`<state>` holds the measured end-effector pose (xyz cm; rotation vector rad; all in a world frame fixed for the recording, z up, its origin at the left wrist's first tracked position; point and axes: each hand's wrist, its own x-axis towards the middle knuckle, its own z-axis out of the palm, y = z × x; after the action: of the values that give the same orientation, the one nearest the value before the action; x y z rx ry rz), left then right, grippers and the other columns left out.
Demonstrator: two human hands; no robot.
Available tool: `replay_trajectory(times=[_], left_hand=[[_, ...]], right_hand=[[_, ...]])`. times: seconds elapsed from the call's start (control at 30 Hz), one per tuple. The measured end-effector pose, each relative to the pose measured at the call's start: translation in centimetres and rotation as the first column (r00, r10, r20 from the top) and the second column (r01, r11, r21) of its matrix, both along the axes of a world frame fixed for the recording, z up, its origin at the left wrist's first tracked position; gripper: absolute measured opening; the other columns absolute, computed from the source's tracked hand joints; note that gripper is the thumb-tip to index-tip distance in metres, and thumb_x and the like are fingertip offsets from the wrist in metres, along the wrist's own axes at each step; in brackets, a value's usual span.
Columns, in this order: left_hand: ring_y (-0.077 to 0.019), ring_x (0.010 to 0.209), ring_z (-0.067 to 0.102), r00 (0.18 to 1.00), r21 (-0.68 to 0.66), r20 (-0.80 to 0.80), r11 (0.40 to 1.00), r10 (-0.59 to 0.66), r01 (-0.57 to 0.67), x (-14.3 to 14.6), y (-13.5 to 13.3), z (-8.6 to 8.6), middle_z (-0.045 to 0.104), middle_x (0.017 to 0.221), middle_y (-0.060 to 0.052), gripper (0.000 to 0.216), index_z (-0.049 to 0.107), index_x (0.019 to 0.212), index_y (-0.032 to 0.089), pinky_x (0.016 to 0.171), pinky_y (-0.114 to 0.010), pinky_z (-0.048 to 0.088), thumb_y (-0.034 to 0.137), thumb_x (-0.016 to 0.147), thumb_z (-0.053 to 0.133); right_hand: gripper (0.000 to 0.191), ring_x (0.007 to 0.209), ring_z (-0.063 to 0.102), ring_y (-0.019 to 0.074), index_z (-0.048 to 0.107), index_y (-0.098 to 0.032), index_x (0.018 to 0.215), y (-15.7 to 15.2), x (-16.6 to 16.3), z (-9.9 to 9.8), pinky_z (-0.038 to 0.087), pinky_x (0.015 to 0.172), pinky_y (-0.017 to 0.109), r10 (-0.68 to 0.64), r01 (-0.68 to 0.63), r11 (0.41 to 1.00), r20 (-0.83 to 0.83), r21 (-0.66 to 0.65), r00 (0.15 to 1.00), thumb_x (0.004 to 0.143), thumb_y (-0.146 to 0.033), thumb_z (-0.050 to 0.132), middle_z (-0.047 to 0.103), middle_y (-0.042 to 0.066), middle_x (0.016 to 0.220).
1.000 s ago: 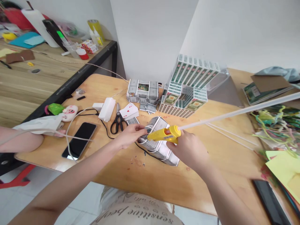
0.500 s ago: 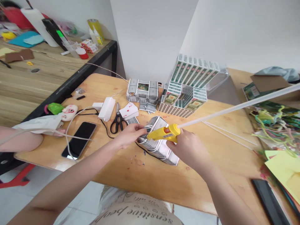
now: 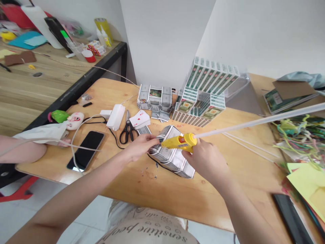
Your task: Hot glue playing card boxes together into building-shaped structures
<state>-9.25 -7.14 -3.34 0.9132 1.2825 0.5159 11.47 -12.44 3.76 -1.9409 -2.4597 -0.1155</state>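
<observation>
My right hand point(image 3: 208, 157) is wrapped round the grip of a yellow glue gun point(image 3: 177, 142). A long, whitish glue stick point(image 3: 254, 122) juts from its back toward the right. The nozzle points left, close to the fingertips of my left hand point(image 3: 141, 146). Those fingers are pinched on the left end of a folded playing-card model point(image 3: 179, 163), patterned grey and white, which lies on the table. Exactly where the nozzle meets the cards is hard to make out. Black-handled scissors point(image 3: 128, 132) and loose playing cards point(image 3: 139, 118) lie just beyond my left hand.
A similar card model point(image 3: 154, 96) and stacked card boxes point(image 3: 210, 76) stand at the back. A phone point(image 3: 85, 150), a white power block point(image 3: 116, 117) and cables lie left, beside another person's arm point(image 3: 22, 149). Tangled yarn point(image 3: 299, 135) lies right.
The glue gun has shifted very slightly right, and the far end of its stick has dipped a little. My left hand keeps its place on the card model.
</observation>
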Motion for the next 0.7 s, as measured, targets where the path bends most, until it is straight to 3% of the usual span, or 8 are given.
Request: replay_trajectory(times=[0.43,0.7], left_hand=[[-0.0139,0.065,0.059,1.000,-0.034,0.011,0.999,0.015,-0.014,0.2,0.0,0.3,0.066,0.076,-0.001,0.035,0.066,0.091,0.014,0.055,-0.023,0.040,0.035,0.063,0.070],[-0.0122,0.062,0.058,0.999,-0.044,0.023,0.998,0.034,-0.033,0.4,0.1,0.6,0.066,0.074,-0.001,0.031,0.065,0.088,0.014,0.057,-0.024,0.041,0.030,0.063,0.072]], right_hand=[[0.021,0.045,0.048,0.0146,0.057,-0.013,0.090,-0.2,0.1,0.0,0.022,0.046,0.024,-0.027,0.027,1.000,-0.030,-0.007,0.999,0.080,-0.024,0.042,0.052,0.001,0.056],[0.015,0.051,0.053,0.0165,0.057,-0.019,0.071,-0.4,1.3,0.2,0.033,0.049,0.024,-0.252,0.240,0.968,-0.268,-0.076,0.930,0.072,-0.031,0.050,0.057,0.002,0.056]])
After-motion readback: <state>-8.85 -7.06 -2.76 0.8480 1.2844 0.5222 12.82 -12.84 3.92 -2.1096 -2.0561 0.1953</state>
